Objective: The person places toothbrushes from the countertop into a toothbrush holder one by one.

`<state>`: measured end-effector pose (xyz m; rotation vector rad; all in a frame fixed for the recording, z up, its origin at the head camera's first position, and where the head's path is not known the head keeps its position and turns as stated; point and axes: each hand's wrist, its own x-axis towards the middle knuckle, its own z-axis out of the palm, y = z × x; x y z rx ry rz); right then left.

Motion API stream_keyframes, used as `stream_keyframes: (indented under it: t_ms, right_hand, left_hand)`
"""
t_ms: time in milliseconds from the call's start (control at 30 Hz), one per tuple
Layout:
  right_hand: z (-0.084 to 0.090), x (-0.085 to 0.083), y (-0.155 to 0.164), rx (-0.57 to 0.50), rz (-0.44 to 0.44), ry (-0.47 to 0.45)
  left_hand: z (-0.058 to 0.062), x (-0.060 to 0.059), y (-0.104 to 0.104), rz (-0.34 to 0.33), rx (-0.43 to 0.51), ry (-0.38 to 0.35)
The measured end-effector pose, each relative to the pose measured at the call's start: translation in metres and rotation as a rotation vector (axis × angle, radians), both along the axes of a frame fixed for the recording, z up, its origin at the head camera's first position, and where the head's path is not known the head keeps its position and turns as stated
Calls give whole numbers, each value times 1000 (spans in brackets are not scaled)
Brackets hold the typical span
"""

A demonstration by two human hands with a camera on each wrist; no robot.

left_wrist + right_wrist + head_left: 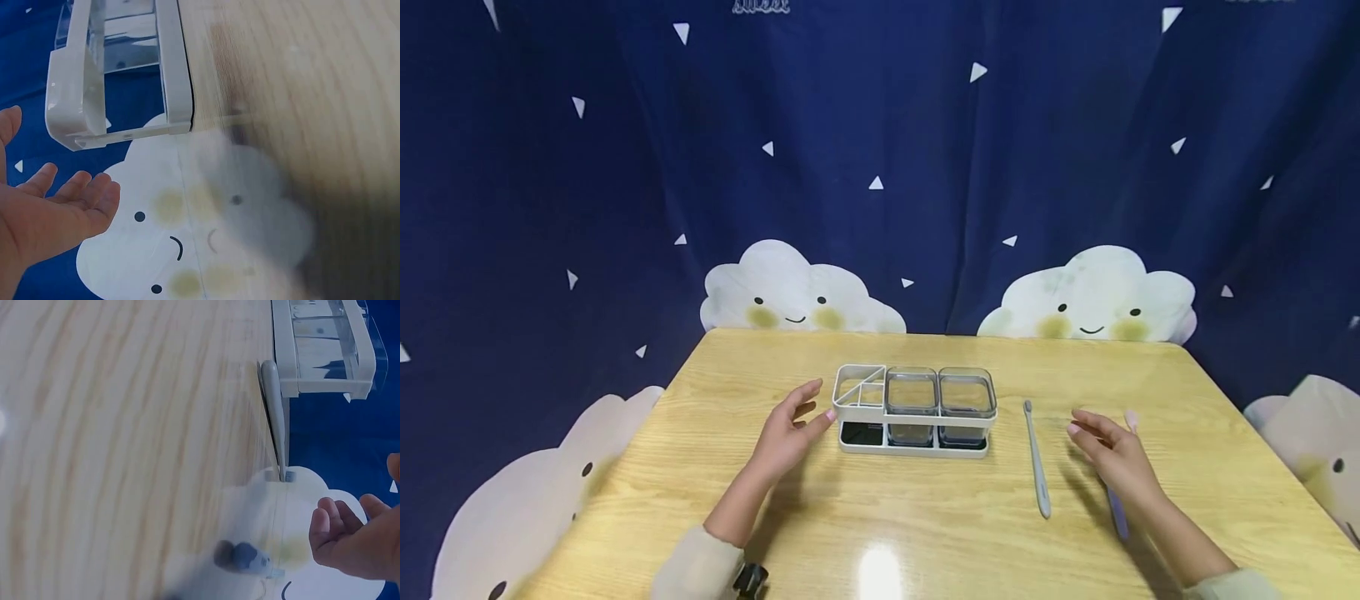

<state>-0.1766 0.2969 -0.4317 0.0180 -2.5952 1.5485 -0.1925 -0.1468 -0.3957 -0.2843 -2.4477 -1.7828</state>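
A white toothbrush holder point(917, 452) stands mid-table, with a divided left section and two clear square cups point(912, 433) in its other places. Just off its left end is my left hand point(782, 442), fingers loosely bent and holding nothing; the left wrist view shows a gap between that hand point(59, 219) and the holder's end point(67, 94). To the right lies a grey toothbrush point(1037, 467). My right hand point(1116, 458) hovers over a purple toothbrush point(1117, 512), partly hiding it. Nothing is between the right fingers point(320, 525).
The light wooden table point(820, 542) carries the holder and both toothbrushes. Behind it hangs a dark blue curtain point(850, 100) with white triangles and smiling clouds. A small black item point(750, 579) shows beside the left sleeve.
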Motion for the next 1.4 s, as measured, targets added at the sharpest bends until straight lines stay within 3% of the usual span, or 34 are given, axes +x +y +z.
stream_keyframes:
  t_ms: [133,300,400,633,767,967,1400]
  right_hand:
    - [0,-3,-4,16,7,-16]
    - [0,-5,-7,-13,21,-44]
    - [0,-6,-8,-25,30,-60]
    - [-2,-11,-7,-52,41,-76]
    - [-5,-13,-6,-60,27,-82]
    - [-8,-16,-7,-96,44,-110]
    - [-14,-22,-9,-142,61,-142]
  left_hand:
    - [7,-4,3,-38,17,-33]
    - [-10,-23,2,-88,36,-49]
    - [-14,-32,3,-133,63,-61]
    - [4,-32,7,-197,87,-74]
    - [-9,-43,6,-226,120,-76]
    - [-22,-53,5,-244,148,-77]
    - [-25,-59,4,-226,140,-94]
